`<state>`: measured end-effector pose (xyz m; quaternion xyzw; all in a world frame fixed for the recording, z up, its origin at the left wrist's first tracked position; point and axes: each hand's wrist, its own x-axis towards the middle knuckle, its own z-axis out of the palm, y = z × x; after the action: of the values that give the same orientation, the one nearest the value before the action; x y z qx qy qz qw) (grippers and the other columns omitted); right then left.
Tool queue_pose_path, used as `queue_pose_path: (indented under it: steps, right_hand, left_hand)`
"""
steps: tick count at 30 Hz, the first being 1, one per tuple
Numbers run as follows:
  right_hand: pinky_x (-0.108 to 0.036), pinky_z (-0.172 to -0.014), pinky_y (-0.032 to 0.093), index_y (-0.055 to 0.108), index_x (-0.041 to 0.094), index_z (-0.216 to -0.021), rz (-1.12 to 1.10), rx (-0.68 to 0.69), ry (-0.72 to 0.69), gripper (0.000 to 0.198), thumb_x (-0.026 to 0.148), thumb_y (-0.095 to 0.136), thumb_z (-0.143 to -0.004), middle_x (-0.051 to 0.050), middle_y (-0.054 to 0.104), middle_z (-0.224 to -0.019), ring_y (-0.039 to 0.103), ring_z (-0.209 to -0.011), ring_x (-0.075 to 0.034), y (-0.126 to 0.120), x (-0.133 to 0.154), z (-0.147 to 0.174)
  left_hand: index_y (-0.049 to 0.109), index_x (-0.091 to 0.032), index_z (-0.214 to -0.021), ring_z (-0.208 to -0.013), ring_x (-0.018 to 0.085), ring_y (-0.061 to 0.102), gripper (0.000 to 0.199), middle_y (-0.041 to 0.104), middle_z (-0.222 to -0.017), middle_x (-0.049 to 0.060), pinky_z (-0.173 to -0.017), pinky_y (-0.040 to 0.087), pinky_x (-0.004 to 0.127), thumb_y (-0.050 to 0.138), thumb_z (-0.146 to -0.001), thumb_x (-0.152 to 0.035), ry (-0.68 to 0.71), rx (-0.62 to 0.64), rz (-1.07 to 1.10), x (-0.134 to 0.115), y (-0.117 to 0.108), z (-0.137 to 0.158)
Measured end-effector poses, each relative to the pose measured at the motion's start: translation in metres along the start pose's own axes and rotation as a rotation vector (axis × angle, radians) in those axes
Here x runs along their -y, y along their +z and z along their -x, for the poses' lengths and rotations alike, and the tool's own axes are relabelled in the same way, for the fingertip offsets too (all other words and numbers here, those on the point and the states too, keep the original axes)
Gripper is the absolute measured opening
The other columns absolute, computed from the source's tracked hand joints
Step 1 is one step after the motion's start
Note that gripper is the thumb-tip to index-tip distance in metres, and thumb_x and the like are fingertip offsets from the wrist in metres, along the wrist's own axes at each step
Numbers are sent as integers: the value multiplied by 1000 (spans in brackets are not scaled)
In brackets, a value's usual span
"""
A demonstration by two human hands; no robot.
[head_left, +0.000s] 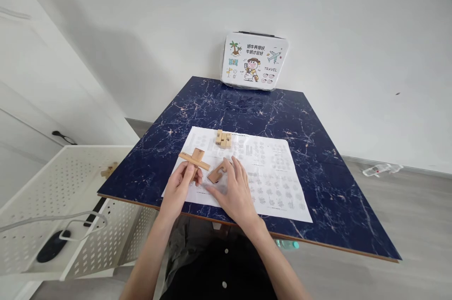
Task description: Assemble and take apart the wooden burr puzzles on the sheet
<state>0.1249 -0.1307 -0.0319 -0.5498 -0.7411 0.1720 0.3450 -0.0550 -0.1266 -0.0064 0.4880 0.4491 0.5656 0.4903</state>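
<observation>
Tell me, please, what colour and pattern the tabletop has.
The tabletop is dark blue with pale, marble-like veining, best seen in the head view.

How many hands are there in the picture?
2. The left hand holds crossed wooden pieces; the right hand is at a notched wooden piece, over the white paper. No other hands show.

I have on a black top with two small, round, white buttons down the front, one above the other, and my arms are bare all the way down to my hands, which are bare too.
</observation>
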Motion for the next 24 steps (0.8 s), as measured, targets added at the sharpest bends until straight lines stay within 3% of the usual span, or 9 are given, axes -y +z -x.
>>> queue_pose_path:
  steps: [3, 6, 9, 11, 13, 15, 17, 20, 24]
  right_hand:
    - [-67, -120, 38, 41, 16, -156, 36, -71, -3, 69, 45, 67, -99, -24, 46, -158, 37, -151, -43, 13, 2, -6]
    - [-63, -116, 44, 50, 18, -148, -63, -103, 3, 60, 41, 68, -96, -21, 57, -144, 48, -142, -40, 10, 4, -7]
    - [-57, -113, 50, 52, 22, -146, -336, -99, 86, 61, 45, 73, -93, -18, 51, -151, 51, -141, -37, -7, 6, -1]
    - [-52, -108, 55, 51, 26, -148, -605, -104, 211, 67, 48, 76, -90, -17, 46, -158, 58, -135, -35, -23, 7, 4]
    - [-51, -100, 60, 47, 30, -154, -900, -64, 401, 77, 49, 80, -88, -15, 57, -149, 67, -124, -34, -39, 7, 8]
    - [-52, -106, 57, 46, 30, -156, -1109, -25, 551, 84, 45, 86, -84, -13, 66, -140, 67, -126, -34, -53, 4, 10]
    - [-51, -116, 49, 50, 29, -156, -1237, -56, 615, 86, 40, 90, -81, -12, 66, -142, 62, -135, -35, -63, -1, 10]
    - [-50, -121, 45, 58, 29, -150, -1367, -120, 636, 79, 34, 92, -79, -10, 60, -152, 59, -141, -35, -72, -6, 10]
    - [-46, -121, 48, 66, 29, -141, -1441, -158, 654, 68, 32, 92, -79, -6, 53, -160, 61, -138, -34, -75, -6, 14]
  left_hand:
    - [63, -18, -92, -74, 17, 58, 32, 63, -83, 4, -74, 47, 31, 60, -105, -47, -15, 21, -14, 0, -1, 1]
    - [62, -18, -91, -74, 17, 58, 33, 62, -82, 3, -74, 47, 32, 58, -105, -48, -24, 25, -15, 0, -2, 2]
    - [62, -18, -91, -74, 18, 58, 34, 63, -83, 4, -73, 47, 32, 57, -105, -48, -28, 30, -13, 1, -4, 2]
    - [63, -18, -92, -74, 18, 58, 33, 62, -83, 4, -73, 47, 32, 57, -106, -48, -34, 30, -14, 1, -5, 2]
    - [64, -18, -93, -73, 17, 57, 32, 62, -82, 3, -73, 47, 32, 57, -106, -47, -46, 26, -15, 0, -5, 2]
    - [63, -18, -92, -73, 17, 56, 32, 61, -82, 3, -72, 46, 32, 57, -106, -47, -61, 16, -12, -3, -3, 2]
    - [63, -18, -91, -72, 16, 55, 32, 61, -82, 3, -71, 45, 31, 58, -106, -47, -72, 12, 6, -7, 2, 2]
    - [62, -18, -91, -71, 16, 55, 33, 62, -81, 3, -69, 43, 31, 58, -105, -48, -84, 43, 42, -17, 17, 3]
    - [62, -18, -91, -70, 16, 55, 34, 62, -82, 4, -69, 43, 32, 55, -107, -48, -144, 164, 89, -25, 44, 9]
